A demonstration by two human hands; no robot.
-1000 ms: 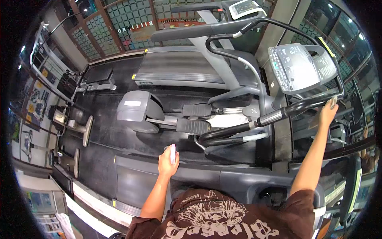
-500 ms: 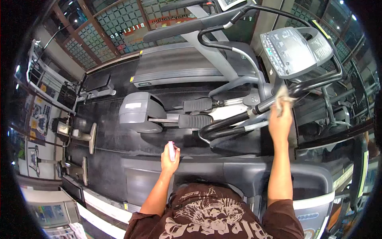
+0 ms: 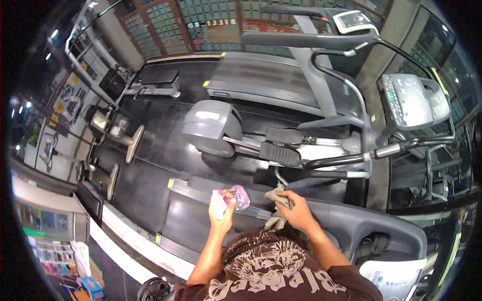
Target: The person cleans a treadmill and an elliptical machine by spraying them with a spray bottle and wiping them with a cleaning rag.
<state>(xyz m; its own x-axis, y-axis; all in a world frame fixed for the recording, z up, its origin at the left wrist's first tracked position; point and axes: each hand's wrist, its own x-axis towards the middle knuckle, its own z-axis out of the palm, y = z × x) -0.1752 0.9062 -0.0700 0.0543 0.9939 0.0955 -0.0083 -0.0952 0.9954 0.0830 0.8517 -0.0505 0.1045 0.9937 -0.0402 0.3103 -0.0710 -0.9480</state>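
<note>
My left hand [image 3: 221, 206] is closed around a pink and clear bottle [image 3: 240, 197], held over the near treadmill's belt. Opposite it, my right hand [image 3: 295, 206] grips a crumpled beige cloth [image 3: 275, 201], part of which hangs down below the fingers. The two hands are apart, in front of my body. Beyond them stands a grey elliptical machine [image 3: 213, 123] with black pedals and a silver console [image 3: 416, 103]. The near treadmill [image 3: 188, 215] lies beneath my hands.
Another treadmill [image 3: 271, 75] stands behind the elliptical. A bench [image 3: 159, 84] and exercise bikes [image 3: 134, 143] are on the left. The near treadmill's console [image 3: 394, 276] is at the lower right, and a weight plate [image 3: 153, 289] at the bottom.
My right hand has come back with the cloth from the elliptical's handlebar toward my body. My left hand still holds the bottle, now turned to show more of it. The view has shifted left.
</note>
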